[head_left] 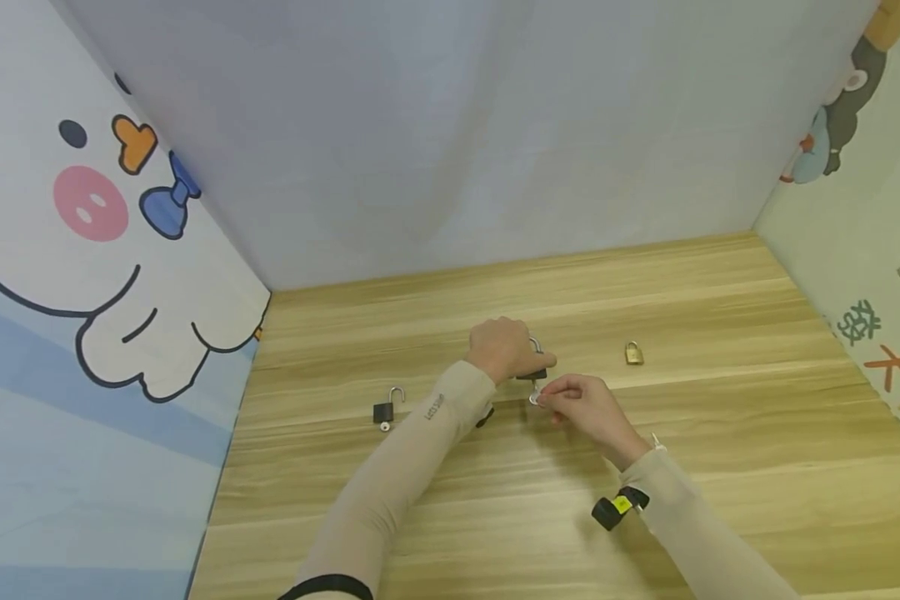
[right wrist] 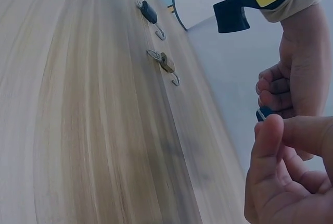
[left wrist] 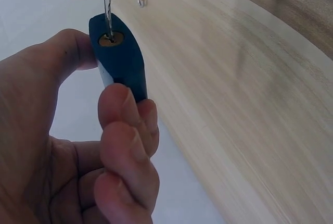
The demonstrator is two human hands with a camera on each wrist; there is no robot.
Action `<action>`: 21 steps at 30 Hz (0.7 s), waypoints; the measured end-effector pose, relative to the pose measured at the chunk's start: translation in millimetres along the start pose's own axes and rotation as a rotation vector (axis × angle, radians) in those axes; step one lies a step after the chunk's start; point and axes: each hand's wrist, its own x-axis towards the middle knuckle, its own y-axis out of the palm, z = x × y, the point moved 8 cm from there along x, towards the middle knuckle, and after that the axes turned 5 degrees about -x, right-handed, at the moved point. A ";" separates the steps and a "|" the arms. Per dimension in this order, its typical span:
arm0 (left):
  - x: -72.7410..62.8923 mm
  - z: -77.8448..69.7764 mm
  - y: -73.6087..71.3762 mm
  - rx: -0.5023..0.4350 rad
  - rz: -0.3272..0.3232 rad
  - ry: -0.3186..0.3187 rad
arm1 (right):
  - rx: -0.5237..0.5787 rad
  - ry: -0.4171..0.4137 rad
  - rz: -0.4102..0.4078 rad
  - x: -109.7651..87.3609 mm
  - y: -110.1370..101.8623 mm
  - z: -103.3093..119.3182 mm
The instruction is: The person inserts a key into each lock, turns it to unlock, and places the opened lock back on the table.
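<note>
Between its thumb and fingers, my left hand [head_left: 501, 348] grips a black padlock [left wrist: 120, 65]. In the left wrist view the lock's brass keyhole faces up, with the tip of a silver key [left wrist: 108, 13] right at it and much of the blade showing outside. My right hand [head_left: 588, 410] pinches the key's head between thumb and forefinger. Part of the lock's shackle [head_left: 535, 342] shows beyond the left hand in the head view. The right wrist view hides the key behind the fingers and shows only a corner of the padlock.
A black padlock [head_left: 383, 412] with raised shackle and key lies left on the wooden table [head_left: 450, 533]. Near it, a brass padlock [right wrist: 166, 63] with its shackle open and a key shows in the right wrist view. Another brass padlock [head_left: 633, 355], shackle down, lies right.
</note>
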 end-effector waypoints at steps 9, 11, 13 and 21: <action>2.2 3.1 3.0 0.034 0.009 -0.016 | 0.084 0.025 -0.089 4.3 2.0 -2.7; 2.6 3.4 3.1 0.035 0.005 -0.019 | 0.092 0.044 -0.115 4.9 1.9 -4.7; 2.4 3.3 2.8 0.025 -0.002 -0.020 | 0.105 0.052 -0.140 6.1 1.8 -5.4; 3.4 5.1 3.2 0.006 -0.022 -0.029 | 0.150 0.052 -0.183 10.8 3.7 -5.5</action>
